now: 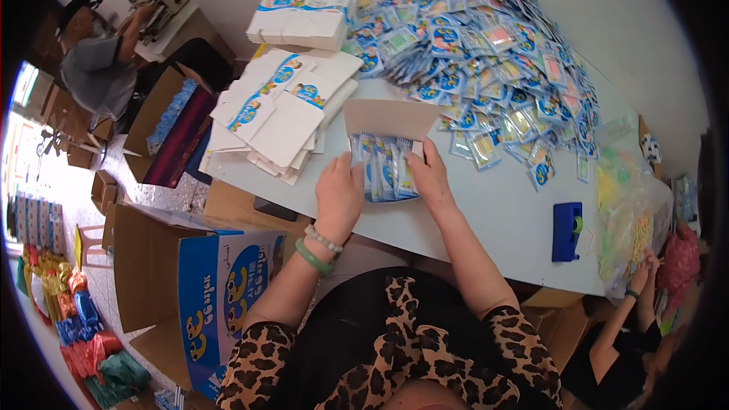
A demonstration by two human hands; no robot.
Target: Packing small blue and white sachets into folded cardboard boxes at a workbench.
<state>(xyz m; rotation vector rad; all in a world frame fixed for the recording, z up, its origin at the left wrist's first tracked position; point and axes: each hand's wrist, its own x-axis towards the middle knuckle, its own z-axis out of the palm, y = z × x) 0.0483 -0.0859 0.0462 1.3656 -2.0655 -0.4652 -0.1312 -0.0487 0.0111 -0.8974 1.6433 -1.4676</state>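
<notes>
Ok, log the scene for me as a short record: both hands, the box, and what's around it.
Left hand: at the left side of the small box; exact grip unclear
Right hand: on the box's right edge, thumb at the rim
Small box: open, far flap raised
Contents: upright blue packets
Table, far left: stacked white flattened cartons
Table, far right: large packet heap
Table, right: blue tape dispenser
</notes>
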